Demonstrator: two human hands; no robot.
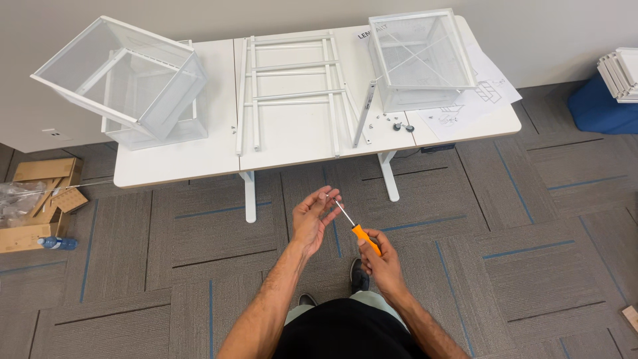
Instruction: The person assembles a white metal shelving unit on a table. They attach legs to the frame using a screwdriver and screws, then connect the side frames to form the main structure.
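Note:
My right hand [382, 260] grips a screwdriver with an orange handle [365, 238]; its metal shaft points up and left. My left hand [314, 217] is held palm up, fingertips pinched at the shaft's tip, perhaps on a small part too tiny to make out. Both hands hover over the carpet in front of a white table [199, 159]. On the table lie a white metal frame [292, 93], two white mesh baskets [126, 80] [420, 56] and several small screws and casters [397, 123].
Printed instruction sheets [482, 93] lie at the table's right end. Cardboard packaging, plastic wrap and a bottle [40, 199] sit on the floor at left. A blue bin with white parts [608, 100] stands at the right. My shoes [359, 276] show below.

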